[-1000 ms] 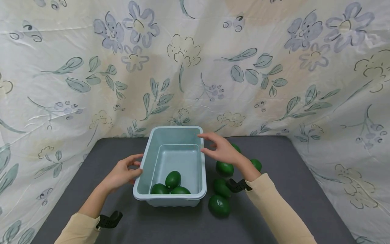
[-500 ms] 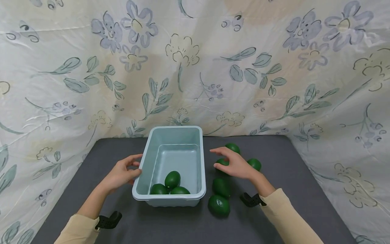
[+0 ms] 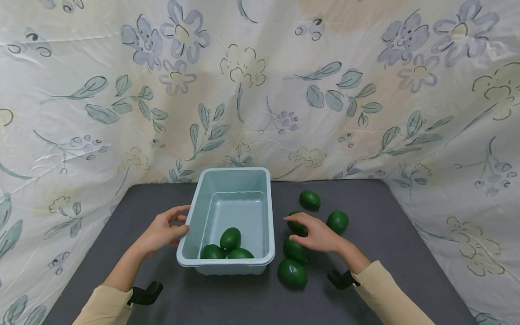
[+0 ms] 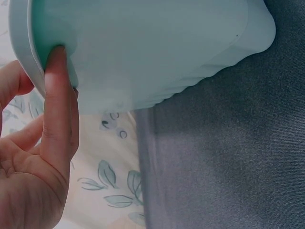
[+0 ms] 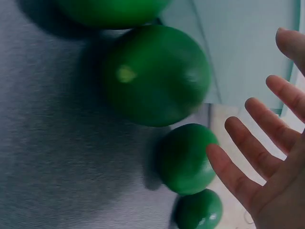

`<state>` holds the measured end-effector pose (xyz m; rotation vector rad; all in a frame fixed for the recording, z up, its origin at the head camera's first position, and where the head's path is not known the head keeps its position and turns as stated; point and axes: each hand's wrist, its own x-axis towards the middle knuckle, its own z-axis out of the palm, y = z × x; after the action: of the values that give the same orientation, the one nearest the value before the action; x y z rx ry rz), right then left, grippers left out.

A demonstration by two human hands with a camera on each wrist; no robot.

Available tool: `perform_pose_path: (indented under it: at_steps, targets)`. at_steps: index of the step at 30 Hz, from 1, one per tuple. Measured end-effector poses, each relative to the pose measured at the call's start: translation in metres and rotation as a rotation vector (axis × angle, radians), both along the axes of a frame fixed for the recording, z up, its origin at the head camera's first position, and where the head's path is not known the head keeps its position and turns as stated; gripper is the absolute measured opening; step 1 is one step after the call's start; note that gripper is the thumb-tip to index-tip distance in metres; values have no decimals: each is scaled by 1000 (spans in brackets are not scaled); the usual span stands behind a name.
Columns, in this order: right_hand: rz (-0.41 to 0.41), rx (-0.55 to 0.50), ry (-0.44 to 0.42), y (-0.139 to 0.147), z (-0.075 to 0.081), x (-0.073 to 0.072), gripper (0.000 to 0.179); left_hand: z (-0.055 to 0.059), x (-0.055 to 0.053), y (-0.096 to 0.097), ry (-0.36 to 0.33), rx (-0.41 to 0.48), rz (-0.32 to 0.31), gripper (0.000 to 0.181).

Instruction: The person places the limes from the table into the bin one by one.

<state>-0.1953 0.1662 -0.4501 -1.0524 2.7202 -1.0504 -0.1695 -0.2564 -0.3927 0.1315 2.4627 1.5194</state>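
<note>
My left hand (image 3: 164, 230) holds the left rim of a pale blue-green plastic bin (image 3: 225, 262). In the left wrist view its fingers (image 4: 57, 95) lie against the bin's outer wall just under the rim, with the thumb at the rim's edge. Inside the bin's near end rest three green avocados, one being this upright avocado (image 3: 230, 239). My right hand (image 3: 318, 234) is over the avocados to the right of the bin, fingers spread and holding nothing. Below it are an avocado (image 3: 295, 250) and another, partly hidden avocado (image 3: 295, 229). The right wrist view shows avocados (image 5: 157, 76) beside the palm.
More avocados lie on the dark grey tabletop (image 3: 390, 253): a near avocado (image 3: 292, 274), a far avocado (image 3: 310, 200) and a right-hand avocado (image 3: 338, 221). A flower-patterned cloth (image 3: 260, 90) hangs behind the table and along its sides.
My right hand has moved from the bin's right rim, rightward and nearer, over the loose avocados. The left hand and the bin have stayed in place.
</note>
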Motion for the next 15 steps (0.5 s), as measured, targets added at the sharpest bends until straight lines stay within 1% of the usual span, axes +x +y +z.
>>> perform_pose_path:
  at_steps: [3, 8, 15]
  targets:
    - [2, 15, 9, 2, -8, 2, 48, 0, 0, 0, 2, -1, -2, 61]
    - [6, 9, 15, 3, -20, 6, 49, 1, 0, 0, 1, -3, -1, 61]
    - [-32, 15, 31, 4, -33, 12, 49, 1, -1, 0, -3, -10, 6, 61]
